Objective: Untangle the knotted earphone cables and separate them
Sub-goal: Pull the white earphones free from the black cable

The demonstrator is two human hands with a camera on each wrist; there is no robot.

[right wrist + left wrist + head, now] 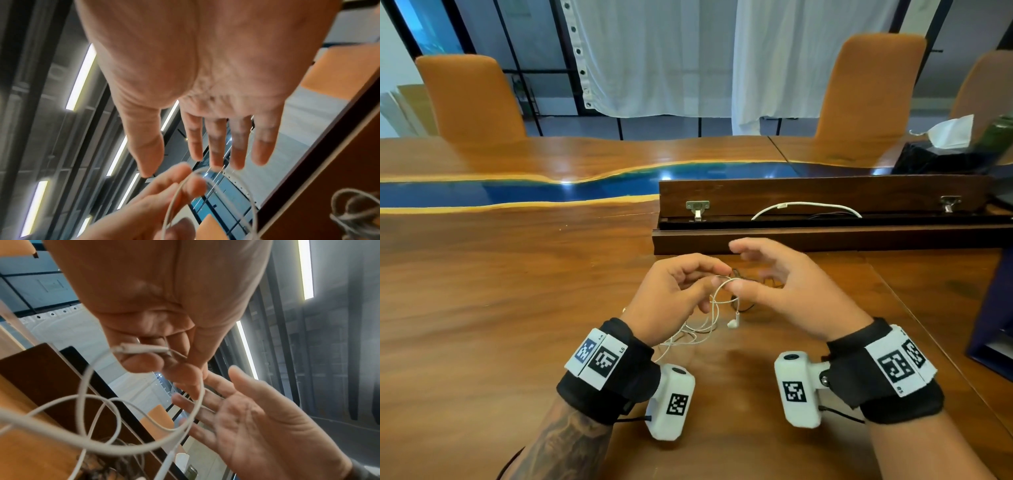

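Left hand point(671, 291) raised just above the table point(500, 291), fingers curled, thumb and fingertips pinching the white cable point(717, 301) near its inline piece point(141, 349), which shows in the left wrist view. From the pinch, the cable arcs in a loop toward the right hand point(784, 284), then drops in loose coils to the tabletop between the 2 wrists. 1 white earbud point(733, 322) hangs at the loop's low end, just over the wood.

Right hand open, fingers straight and slightly spread, palm turned toward the left hand. Its thumb tip sits at the top of the loop; contact unclear.

Thin dark cable point(753, 279) lies on the table under and beyond the hands, part hidden by them. Whether it crosses the white one, cannot tell.

Behind: open wooden flap point(825, 195) with another white cord point(806, 207) arched in the slot.
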